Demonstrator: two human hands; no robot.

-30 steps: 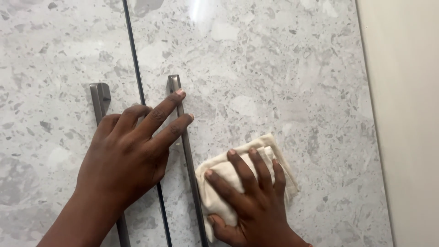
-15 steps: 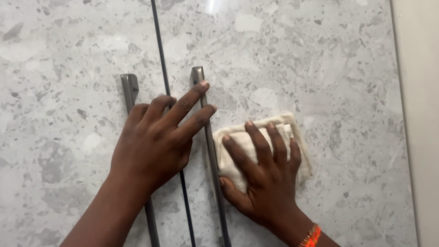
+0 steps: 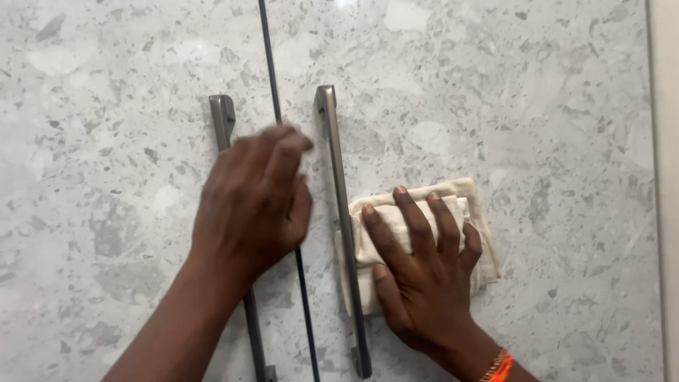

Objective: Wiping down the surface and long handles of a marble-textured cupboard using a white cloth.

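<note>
**Two hands flat against a speckled stone-look cabinet front**

Nearest, the left hand (image 3: 254,201) comes in from about 7 o'clock, forearm slanting up from the bottom edge. Its fingers are loosely curled and slightly blurred, lying over the dark gap (image 3: 283,127) between the two doors; it grips nothing, and whether the fingertips actually touch the surface cannot be told. The right hand (image 3: 421,272) enters from about 5 o'clock, palm down, all fingers spread and pressed flat on a folded cloth (image 3: 474,212), holding it against the door by pressure, not by a closed grasp. An orange bracelet (image 3: 498,366) circles that wrist.

Counted: two hands, one cloth, two handles, two door panels.

The cloth is cream, soft and woven, folded into a rough rectangle with layered edges showing at 1 o'clock of the right hand; it sits just right of the right handle (image 3: 341,212), touching it along its left edge. The left handle (image 3: 225,120) runs partly beneath the left hand. Both handles are long, slim, flat-faced bars of brushed grey metal, set upright and parallel either side of the gap.

Farthest, the right door (image 3: 552,106) and left door (image 3: 92,177) are smooth, glossy, pale grey panels flecked with darker and whiter chips.
</note>
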